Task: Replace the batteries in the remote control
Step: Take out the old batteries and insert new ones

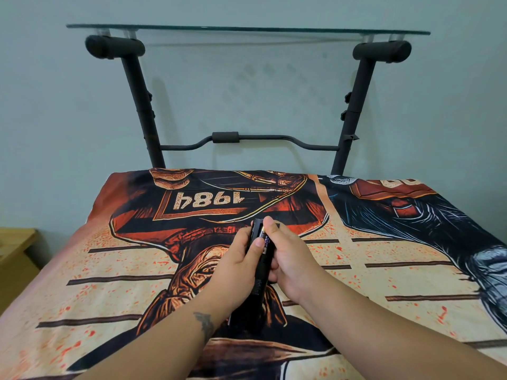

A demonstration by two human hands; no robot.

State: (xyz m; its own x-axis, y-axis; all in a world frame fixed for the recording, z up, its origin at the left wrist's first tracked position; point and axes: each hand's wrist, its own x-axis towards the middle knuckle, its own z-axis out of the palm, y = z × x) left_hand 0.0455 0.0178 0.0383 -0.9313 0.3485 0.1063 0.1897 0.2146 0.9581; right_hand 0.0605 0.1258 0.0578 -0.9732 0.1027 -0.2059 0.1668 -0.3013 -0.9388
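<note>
- While both hands grip the remote (262, 266), the risks sit at its far end, where the battery bay lies open and a battery (263, 237) shows in it.
- Left hand (238, 266) is wrapped round the remote's left side, thumb pressed on the battery. Judgement: too much thumb pressure at an angle could tip the cell out of its seat or bend a contact.
- Remote is held above the cloth, between the hands, long axis pointing away from the person; its near end is hidden behind the wrists. No loose cover or spare cell is visible, so I cannot tell where they lie.
- Right hand (288, 259) is clamped on the remote's right side, forefinger curled over the far tip. Judgement: if this grip slackens during the push, the remote could slide and the cell spring free onto the cloth, where the busy print would hide it. Polarity cannot be read from here; a reversed cell is a possible fault.
- Surface: a printed cloth (109, 283), orange, black and cream, marked "1984", fairly smooth and soft-looking.
- Room, left to right: a wooden stand (16, 242) at the edge, a pale wall, and a black frame (142, 111) carrying a glass shelf (247, 28).
</note>
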